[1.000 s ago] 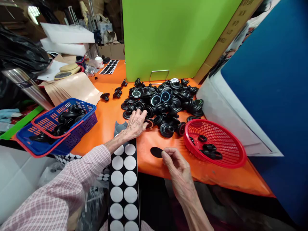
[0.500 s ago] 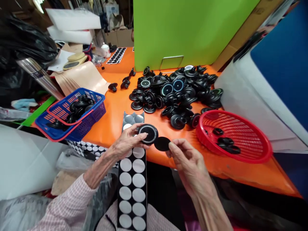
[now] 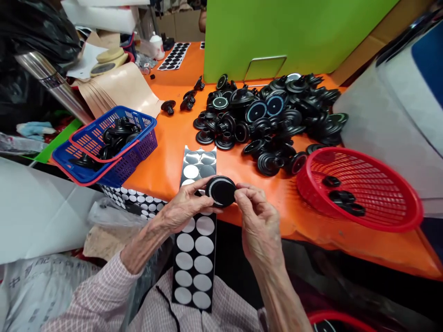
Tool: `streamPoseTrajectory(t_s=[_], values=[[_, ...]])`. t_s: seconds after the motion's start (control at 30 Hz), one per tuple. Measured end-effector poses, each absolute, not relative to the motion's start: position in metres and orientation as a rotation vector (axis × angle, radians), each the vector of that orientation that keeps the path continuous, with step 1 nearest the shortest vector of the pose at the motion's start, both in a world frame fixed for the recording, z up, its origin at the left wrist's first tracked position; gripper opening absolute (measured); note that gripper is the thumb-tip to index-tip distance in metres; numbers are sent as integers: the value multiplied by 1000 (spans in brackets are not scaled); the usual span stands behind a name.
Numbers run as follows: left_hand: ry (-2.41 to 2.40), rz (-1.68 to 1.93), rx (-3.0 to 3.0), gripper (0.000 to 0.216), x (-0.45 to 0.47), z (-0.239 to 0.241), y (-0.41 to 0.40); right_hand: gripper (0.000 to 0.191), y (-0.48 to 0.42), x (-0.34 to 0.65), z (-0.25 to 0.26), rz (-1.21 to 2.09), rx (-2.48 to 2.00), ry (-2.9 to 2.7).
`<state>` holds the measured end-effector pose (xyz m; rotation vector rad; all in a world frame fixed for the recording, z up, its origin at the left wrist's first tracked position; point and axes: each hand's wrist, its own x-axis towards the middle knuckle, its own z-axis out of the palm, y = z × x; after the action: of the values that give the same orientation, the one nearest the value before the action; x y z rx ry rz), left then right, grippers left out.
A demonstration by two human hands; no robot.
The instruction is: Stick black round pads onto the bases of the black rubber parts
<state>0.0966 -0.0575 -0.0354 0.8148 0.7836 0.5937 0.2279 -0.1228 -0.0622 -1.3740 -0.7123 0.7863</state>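
Observation:
My left hand grips a round black cap with a pale ring on its face, just over the front edge of the orange table. My right hand pinches a black round pad against that cap's face, so the pad covers most of it. Under my hands lies a long black backing strip with two columns of empty round cut-outs, running from the table down over my lap. A heap of black caps lies behind, in front of a green board.
A red basket at the right holds a few black caps. A blue basket at the left holds more. Brown paper sheets, a metal flask, a white panel and a sheet of black pads surround the work area.
My left hand took a cap from the heap and brought it to the table's front edge. My right hand carried the black pad onto the cap's face. The view tilted down.

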Motion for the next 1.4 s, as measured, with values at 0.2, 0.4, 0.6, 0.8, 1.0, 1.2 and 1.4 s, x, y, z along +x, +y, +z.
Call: streamPoseTrajectory(t_s=[0.2, 0.4, 0.6, 0.8, 1.0, 1.2, 1.4], values=[[802, 582, 807, 54, 98, -36, -58, 25, -121, 225, -62, 760, -1395, -687], [798, 577, 819, 51, 99, -35, -59, 25, -121, 224, -64, 739, -1426, -702], [799, 594, 799, 46, 99, -40, -59, 21, -121, 224, -67, 669, -1478, -766], [814, 644, 815, 44, 100, -48, -60, 19, -119, 217, -71, 491, -1539, -855], [830, 684, 829, 43, 99, -51, -61, 13, -117, 211, -75, 333, -1577, -985], [851, 716, 820, 45, 96, -53, -60, 12, -114, 204, -82, 208, -1614, -1074], [870, 722, 830, 51, 83, -47, -60, 30, -110, 220, -68, 861, -1545, -926]])
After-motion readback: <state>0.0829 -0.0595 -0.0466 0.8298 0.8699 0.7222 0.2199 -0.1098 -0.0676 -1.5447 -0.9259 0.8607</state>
